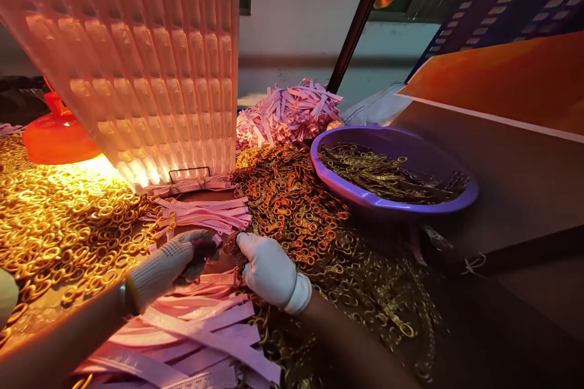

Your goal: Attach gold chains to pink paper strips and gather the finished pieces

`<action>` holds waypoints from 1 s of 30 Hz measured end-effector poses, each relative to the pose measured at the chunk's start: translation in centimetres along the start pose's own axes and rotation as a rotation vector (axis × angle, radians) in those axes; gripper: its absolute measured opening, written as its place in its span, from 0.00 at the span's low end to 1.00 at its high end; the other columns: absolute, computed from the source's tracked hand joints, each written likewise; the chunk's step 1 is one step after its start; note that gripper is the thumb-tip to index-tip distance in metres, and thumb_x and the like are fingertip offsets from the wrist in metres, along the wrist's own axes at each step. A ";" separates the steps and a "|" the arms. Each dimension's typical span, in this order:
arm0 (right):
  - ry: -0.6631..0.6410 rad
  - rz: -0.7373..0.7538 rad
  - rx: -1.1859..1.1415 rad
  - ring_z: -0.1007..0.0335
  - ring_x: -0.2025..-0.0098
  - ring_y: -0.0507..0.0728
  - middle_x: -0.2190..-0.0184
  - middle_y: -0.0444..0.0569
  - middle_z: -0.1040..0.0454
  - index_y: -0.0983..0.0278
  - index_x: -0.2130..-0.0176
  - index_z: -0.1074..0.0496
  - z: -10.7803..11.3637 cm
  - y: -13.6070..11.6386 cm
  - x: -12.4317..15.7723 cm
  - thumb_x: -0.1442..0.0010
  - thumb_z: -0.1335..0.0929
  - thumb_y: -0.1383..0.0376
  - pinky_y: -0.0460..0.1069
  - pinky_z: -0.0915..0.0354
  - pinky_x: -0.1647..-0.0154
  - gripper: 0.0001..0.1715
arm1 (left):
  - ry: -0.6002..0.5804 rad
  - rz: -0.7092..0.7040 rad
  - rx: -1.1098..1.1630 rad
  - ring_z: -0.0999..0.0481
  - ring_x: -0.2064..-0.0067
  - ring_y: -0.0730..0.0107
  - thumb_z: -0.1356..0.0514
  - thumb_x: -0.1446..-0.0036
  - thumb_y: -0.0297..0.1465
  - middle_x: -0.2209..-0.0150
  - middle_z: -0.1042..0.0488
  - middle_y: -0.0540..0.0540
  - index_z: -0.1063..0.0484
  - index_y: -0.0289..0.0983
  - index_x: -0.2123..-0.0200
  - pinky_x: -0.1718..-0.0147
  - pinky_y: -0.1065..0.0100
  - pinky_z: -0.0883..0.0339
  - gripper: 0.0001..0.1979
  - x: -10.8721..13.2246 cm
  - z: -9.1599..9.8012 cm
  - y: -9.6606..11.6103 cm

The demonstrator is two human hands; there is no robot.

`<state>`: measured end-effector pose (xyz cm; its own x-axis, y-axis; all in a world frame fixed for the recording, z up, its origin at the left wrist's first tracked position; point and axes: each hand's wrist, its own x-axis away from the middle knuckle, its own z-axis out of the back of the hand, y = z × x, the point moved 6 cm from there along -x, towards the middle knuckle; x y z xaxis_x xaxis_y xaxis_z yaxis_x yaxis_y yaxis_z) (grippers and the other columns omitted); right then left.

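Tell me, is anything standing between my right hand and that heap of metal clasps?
Nothing visible does. The heap of metal clasps lies uncovered right beside your right hand; the purple basin sits beyond, toward the right.

Gleams as glossy metal on gold rings (68,219) at frame left; looks duller on metal snap clasps (296,213) mid-frame. Appears smooth, faintly shiny on pink straps (201,331) at lower centre. Shows glossy plastic on the purple basin (360,193), dotted knit on the left glove (166,264), smooth matt cloth on the right glove (271,270).
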<state>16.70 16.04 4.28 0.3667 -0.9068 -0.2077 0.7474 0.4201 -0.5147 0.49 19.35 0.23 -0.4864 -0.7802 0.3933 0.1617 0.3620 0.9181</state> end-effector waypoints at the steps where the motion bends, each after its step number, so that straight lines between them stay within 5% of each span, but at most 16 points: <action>1: -0.022 -0.012 0.043 0.27 0.60 0.58 0.63 0.50 0.23 0.64 0.58 0.28 -0.2 -0.4 -0.3 0.48 0.35 0.75 0.46 0.37 0.62 0.17 | 0.002 0.010 0.033 0.49 0.83 0.80 0.39 0.42 0.47 0.83 0.42 0.57 0.34 0.37 0.67 0.85 0.76 0.56 0.18 0.5 -0.2 -0.1; 8: -0.120 0.003 0.354 0.26 0.62 0.59 0.62 0.52 0.23 0.65 0.58 0.29 -2.2 -2.3 -1.0 0.42 0.37 0.73 0.50 0.43 0.69 0.13 | 0.123 0.036 -0.019 0.44 0.84 0.76 0.40 0.49 0.50 0.83 0.40 0.55 0.37 0.40 0.71 0.85 0.73 0.52 0.20 0.3 0.0 -2.4; 13: -0.114 -0.082 0.413 0.27 0.63 0.60 0.64 0.52 0.24 0.65 0.59 0.30 -3.5 -1.6 -1.3 0.41 0.37 0.73 0.51 0.42 0.69 0.11 | 0.237 -0.440 -0.601 0.31 0.70 0.69 0.41 0.46 0.33 0.69 0.24 0.45 0.25 0.37 0.70 0.67 0.68 0.37 0.07 0.6 0.2 0.4; 15: -0.115 -0.097 0.382 0.27 0.63 0.59 0.64 0.51 0.24 0.64 0.59 0.30 -3.6 -1.4 -1.2 0.42 0.37 0.73 0.50 0.41 0.67 0.11 | 0.195 -0.409 -0.560 0.31 0.69 0.68 0.41 0.49 0.30 0.70 0.23 0.46 0.24 0.36 0.71 0.65 0.67 0.36 0.05 0.3 0.2 0.0; 19: -0.133 -0.039 0.373 0.27 0.59 0.59 0.59 0.54 0.24 0.66 0.55 0.31 -3.0 -1.8 -0.8 0.43 0.37 0.75 0.49 0.38 0.63 0.16 | 0.065 -0.211 -0.336 0.35 0.78 0.71 0.43 0.53 0.33 0.75 0.25 0.45 0.22 0.33 0.68 0.80 0.71 0.42 0.13 0.1 -0.3 -1.0; 22: -0.206 -0.010 0.396 0.26 0.62 0.59 0.60 0.55 0.24 0.67 0.52 0.32 -3.0 -2.1 -0.5 0.43 0.36 0.73 0.49 0.39 0.67 0.18 | 0.087 -0.176 -0.225 0.39 0.82 0.75 0.44 0.55 0.35 0.76 0.25 0.43 0.21 0.31 0.67 0.84 0.73 0.47 0.17 0.5 -0.4 -1.0; 26: -0.241 0.020 0.395 0.26 0.68 0.59 0.67 0.53 0.22 0.67 0.55 0.32 -3.9 -1.9 -0.5 0.43 0.35 0.71 0.49 0.42 0.73 0.14 | 0.067 -0.259 -0.130 0.25 0.70 0.64 0.39 0.57 0.32 0.71 0.21 0.39 0.21 0.32 0.70 0.72 0.69 0.30 0.12 0.7 -0.7 -1.1; 30: -0.232 0.102 0.405 0.26 0.70 0.59 0.71 0.53 0.23 0.67 0.56 0.30 -4.8 -1.8 -0.3 0.42 0.34 0.66 0.49 0.46 0.76 0.13 | 0.146 -0.229 -0.195 0.22 0.63 0.62 0.35 0.47 0.33 0.65 0.20 0.42 0.22 0.33 0.65 0.61 0.63 0.26 0.09 1.7 -0.3 -1.2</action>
<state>12.63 15.42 1.27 0.5292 -0.8481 -0.0260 0.8399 0.5280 -0.1258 -0.25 17.40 -0.15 -0.4037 -0.8998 0.1655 0.2300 0.0753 0.9703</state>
